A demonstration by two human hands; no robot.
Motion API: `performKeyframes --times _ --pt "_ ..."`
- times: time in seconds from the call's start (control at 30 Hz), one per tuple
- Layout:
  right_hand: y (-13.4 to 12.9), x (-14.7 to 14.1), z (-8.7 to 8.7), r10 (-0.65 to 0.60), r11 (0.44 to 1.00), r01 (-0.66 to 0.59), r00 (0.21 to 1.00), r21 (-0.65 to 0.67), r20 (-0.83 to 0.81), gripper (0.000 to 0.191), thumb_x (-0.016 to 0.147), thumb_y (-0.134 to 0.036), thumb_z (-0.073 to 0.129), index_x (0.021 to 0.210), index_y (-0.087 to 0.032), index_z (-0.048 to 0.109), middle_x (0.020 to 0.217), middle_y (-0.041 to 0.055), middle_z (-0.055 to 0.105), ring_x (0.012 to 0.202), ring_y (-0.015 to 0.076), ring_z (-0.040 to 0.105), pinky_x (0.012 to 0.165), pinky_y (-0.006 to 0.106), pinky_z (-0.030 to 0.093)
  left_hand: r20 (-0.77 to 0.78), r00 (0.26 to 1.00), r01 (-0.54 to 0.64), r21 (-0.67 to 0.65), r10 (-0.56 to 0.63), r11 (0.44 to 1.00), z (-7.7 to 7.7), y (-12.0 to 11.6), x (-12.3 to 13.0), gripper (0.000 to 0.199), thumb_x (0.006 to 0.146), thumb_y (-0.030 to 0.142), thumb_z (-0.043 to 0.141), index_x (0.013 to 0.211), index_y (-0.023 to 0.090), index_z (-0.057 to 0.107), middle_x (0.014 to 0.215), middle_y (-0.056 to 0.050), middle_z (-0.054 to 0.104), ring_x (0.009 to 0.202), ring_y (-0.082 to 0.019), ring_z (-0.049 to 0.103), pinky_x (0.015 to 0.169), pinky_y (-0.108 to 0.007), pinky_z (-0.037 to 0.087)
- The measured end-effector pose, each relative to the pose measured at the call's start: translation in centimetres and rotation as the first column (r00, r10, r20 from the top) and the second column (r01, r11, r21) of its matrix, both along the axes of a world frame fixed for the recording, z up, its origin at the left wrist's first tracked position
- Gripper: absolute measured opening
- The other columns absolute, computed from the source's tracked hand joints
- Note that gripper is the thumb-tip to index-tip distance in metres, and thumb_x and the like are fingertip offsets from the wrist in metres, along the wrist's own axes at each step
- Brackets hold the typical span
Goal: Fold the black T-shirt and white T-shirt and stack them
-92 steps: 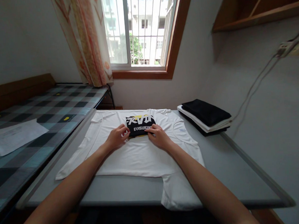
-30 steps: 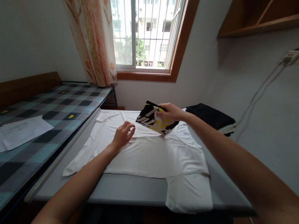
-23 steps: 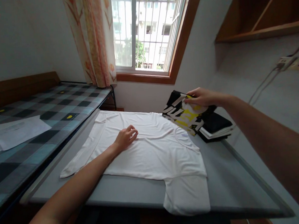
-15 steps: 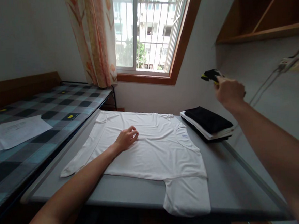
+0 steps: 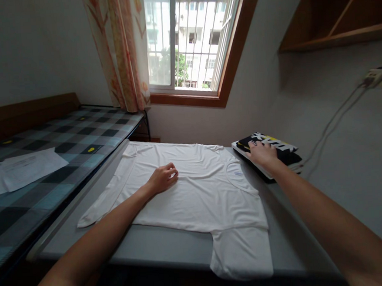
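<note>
A white T-shirt (image 5: 194,195) lies spread out on the grey table (image 5: 165,245), its neckline toward the right and one sleeve near the front edge. My left hand (image 5: 162,178) rests on the shirt with fingers curled, thumb and fingertips close together; whether it pinches any cloth is too small to tell. At the table's back right stands a stack of folded clothes (image 5: 258,166), black and white. A folded black garment with white and yellow print (image 5: 272,141) lies on top. My right hand (image 5: 263,154) lies over this garment's near side, fingers spread.
To the left is a bed with a checked cover (image 5: 107,122) and loose papers (image 5: 25,167) on it. Behind the table are a curtain (image 5: 127,51) and a barred window (image 5: 193,42). A wooden shelf (image 5: 343,38) and cables (image 5: 335,111) are on the right wall.
My right hand has come down from the air onto the stack, and the printed black garment it held now lies on top. My left hand has stayed in place.
</note>
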State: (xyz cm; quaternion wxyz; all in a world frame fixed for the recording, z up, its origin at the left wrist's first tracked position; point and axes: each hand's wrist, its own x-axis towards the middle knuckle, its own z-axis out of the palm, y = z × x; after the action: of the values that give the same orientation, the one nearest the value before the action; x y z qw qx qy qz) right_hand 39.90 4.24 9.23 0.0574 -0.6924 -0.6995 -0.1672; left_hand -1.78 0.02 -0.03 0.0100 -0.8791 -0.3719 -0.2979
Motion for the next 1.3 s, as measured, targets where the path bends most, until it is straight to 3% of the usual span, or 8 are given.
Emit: performKeyframes --times 0.13,0.3,0.53,0.7,0.8,0.93,1.07,1.3 --pt "1.3 1.6 -0.5 -0.133 0.989 0.132 0.991 -0.061 -0.009 0.074 0.086 -0.062 0.049 0.149 -0.023 0.040 0.154 0.0199 0.036 0.138 0.0437 0.032 0.104 0.059 0.033 -0.013 1.000 -0.008 0.005 0.008 1.000 0.0 0.0 0.0 0.018 0.092 0.026 0.052 0.084 0.020 0.067 0.092 -0.003 0.065 0.064 -0.009 0.058 0.064 -0.024 0.045" --pt "1.8 2.6 -1.7 -0.228 0.974 0.228 0.971 -0.007 -0.076 0.066 0.093 -0.049 0.039 0.151 -0.019 0.036 0.155 0.0177 0.035 0.140 0.0380 0.030 0.108 0.055 0.031 -0.033 0.999 -0.011 0.040 0.012 0.999 -0.1 0.2 0.1 0.017 0.091 0.023 0.053 0.083 0.020 0.068 0.090 -0.003 0.065 0.064 -0.010 0.058 0.070 -0.027 0.046" --pt "1.4 0.7 -2.1 -0.268 0.962 0.272 0.960 0.034 -0.085 0.060 0.096 -0.042 0.032 0.149 -0.016 0.042 0.153 0.0224 0.036 0.139 0.0427 0.029 0.106 0.063 0.027 -0.025 1.000 -0.013 0.009 0.013 1.000 -0.1 0.2 0.1 0.018 0.090 0.022 0.054 0.083 0.020 0.070 0.090 -0.004 0.065 0.069 -0.012 0.060 0.072 -0.028 0.048" --pt "0.3 -3.5 -2.8 -0.052 0.993 0.044 0.996 0.107 0.068 0.057 0.096 -0.040 0.043 0.148 -0.016 0.044 0.157 0.0209 0.029 0.145 0.0406 0.019 0.112 0.059 0.019 -0.061 0.998 -0.032 0.001 0.032 0.999 -0.3 0.3 0.2 0.018 0.091 0.024 0.053 0.091 0.022 0.071 0.096 -0.006 0.064 0.086 -0.017 0.062 0.082 -0.032 0.049" --pt "-1.6 -6.7 -4.2 0.198 0.980 -0.198 0.973 -0.008 0.116 0.054 0.096 -0.043 0.045 0.143 -0.018 0.051 0.155 0.0177 0.036 0.146 0.0389 0.019 0.113 0.057 0.021 -0.114 0.984 -0.144 -0.023 0.140 0.989 -0.5 -0.1 0.1 0.024 0.092 0.033 0.053 0.106 0.023 0.069 0.109 -0.010 0.063 0.100 -0.023 0.061 0.090 -0.041 0.047" --pt "-5.2 -10.6 -7.0 0.389 0.914 -0.386 0.921 -0.125 -0.001 0.057 0.096 -0.052 0.044 0.143 -0.021 0.051 0.154 0.0168 0.039 0.146 0.0392 0.022 0.113 0.059 0.023 -0.203 0.910 -0.389 -0.122 0.361 0.913 -0.7 -0.9 -1.0 0.061 0.086 0.058 0.055 0.138 0.024 0.052 0.140 -0.021 0.050 0.129 -0.041 0.045 0.099 -0.064 0.034" --pt "-7.8 -12.5 -9.0 0.292 0.914 -0.325 0.943 -0.242 -0.161 0.068 0.096 -0.062 0.032 0.151 -0.023 0.039 0.157 0.0191 0.032 0.143 0.0442 0.026 0.108 0.066 0.026 -0.328 0.837 -0.527 -0.269 0.438 0.806 -0.6 -1.2 -2.1 0.086 0.078 0.077 0.048 0.146 0.024 0.044 0.151 -0.026 0.037 0.134 -0.057 0.031 0.093 -0.078 0.026" --pt "-6.6 -13.0 -8.9 0.117 0.915 -0.176 0.977 -0.363 -0.179 0.069 0.095 -0.066 0.024 0.156 -0.035 0.021 0.164 0.0062 0.016 0.147 0.0422 0.012 0.112 0.066 0.015 -0.433 0.792 -0.593 -0.378 0.430 0.711 0.4 -0.1 -1.4 0.091 0.080 0.083 0.030 0.155 0.032 0.024 0.163 -0.015 0.013 0.144 -0.053 0.008 0.100 -0.082 0.007"
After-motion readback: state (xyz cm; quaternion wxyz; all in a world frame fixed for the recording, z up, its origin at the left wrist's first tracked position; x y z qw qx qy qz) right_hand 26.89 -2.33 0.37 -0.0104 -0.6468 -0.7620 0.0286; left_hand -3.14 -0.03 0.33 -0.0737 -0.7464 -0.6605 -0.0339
